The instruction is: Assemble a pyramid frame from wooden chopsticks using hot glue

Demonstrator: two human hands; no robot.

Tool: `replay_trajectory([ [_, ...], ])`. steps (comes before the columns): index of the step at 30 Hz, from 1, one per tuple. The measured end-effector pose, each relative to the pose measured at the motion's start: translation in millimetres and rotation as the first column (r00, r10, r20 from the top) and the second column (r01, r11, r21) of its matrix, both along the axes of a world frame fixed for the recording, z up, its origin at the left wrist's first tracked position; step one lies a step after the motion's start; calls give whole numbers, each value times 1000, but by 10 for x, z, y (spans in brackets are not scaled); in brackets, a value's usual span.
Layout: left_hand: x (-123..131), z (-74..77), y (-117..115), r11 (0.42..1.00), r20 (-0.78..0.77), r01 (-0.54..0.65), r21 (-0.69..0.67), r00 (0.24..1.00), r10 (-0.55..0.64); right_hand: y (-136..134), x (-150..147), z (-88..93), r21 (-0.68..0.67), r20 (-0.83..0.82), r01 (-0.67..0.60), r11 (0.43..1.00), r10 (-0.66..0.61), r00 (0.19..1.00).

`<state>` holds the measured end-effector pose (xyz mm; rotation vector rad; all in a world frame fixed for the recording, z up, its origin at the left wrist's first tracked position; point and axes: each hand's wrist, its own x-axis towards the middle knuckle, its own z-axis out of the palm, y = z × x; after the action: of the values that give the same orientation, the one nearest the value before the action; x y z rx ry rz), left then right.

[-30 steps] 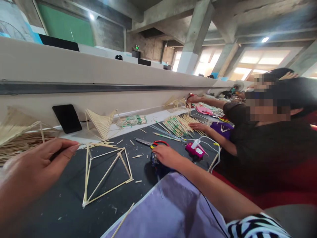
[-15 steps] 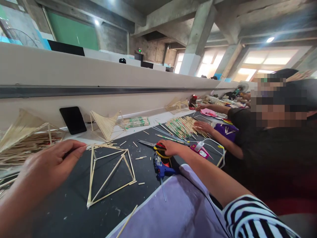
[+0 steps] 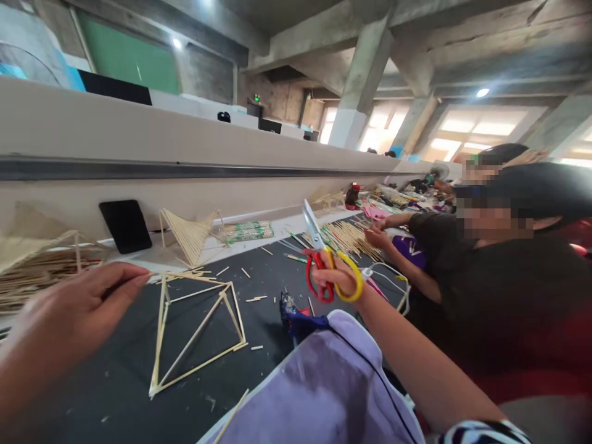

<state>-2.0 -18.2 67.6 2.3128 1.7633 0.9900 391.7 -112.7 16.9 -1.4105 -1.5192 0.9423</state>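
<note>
My left hand (image 3: 86, 314) is closed in a pinch at the end of a thin wooden stick (image 3: 158, 275) by the top back corner of an open stick frame (image 3: 198, 377). That frame stands on the dark work mat. In the air above the mat, my right hand (image 3: 335, 276) grips scissors (image 3: 316, 237) with one red and one yellow handle, blades pointing up and closed together. Below the right hand lies a blue glue gun (image 3: 300, 320) with its cord running over a lilac cloth (image 3: 333, 382).
A black phone (image 3: 126, 226) leans against the wall beside a finished-looking stick model (image 3: 189, 234). Bundled sticks (image 3: 247, 231) and a loose stick pile (image 3: 354, 237) lie farther back. Short offcuts (image 3: 256, 299) dot the mat. A co-worker's hands (image 3: 379, 237) are at the right.
My right hand has lifted the scissors off the mat and turned their blades upward. My left hand keeps its pinch by the frame. The co-worker's hands have come together.
</note>
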Motion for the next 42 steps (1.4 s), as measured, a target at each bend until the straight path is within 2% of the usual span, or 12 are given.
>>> replay_trajectory([
  [3,66,89,-108,993,-39,112,-43,993,-113,-208,-399,71,54,-260,-147,988,156,953],
  [5,93,100,-164,988,-24,149,-30,988,-150,-289,-668,62,49,-294,-245,968,248,923],
  [7,103,80,-198,985,-12,171,-23,985,-171,-333,-913,55,22,-228,-301,953,298,927],
  [9,105,48,-208,981,2,191,-37,982,-191,-359,-1117,92,39,-63,-329,943,331,941],
  [13,120,-12,-182,977,54,209,-47,977,-206,-408,-1370,348,162,283,-438,884,384,879],
  [15,130,-35,-168,973,115,231,-19,967,-227,-411,-1420,488,238,360,-428,872,330,873],
  [17,135,-57,-162,959,179,284,-5,944,-279,-369,-1433,559,323,383,-350,879,217,898],
  [20,138,-84,-179,934,268,356,-33,903,-334,-226,-1443,499,383,378,-203,901,48,924],
  [22,147,-92,-208,923,378,379,-67,866,-328,-124,-1473,396,390,378,-157,907,-2,926],
  [26,190,-83,-291,891,582,438,-122,759,-293,-22,-1562,242,358,421,-187,915,21,907],
  [32,245,-66,-367,886,810,445,-130,563,-164,27,-1593,227,362,517,-248,899,28,856],
  [42,277,6,-425,855,817,491,-166,554,-160,85,-1627,245,376,594,-266,888,-10,805],
])
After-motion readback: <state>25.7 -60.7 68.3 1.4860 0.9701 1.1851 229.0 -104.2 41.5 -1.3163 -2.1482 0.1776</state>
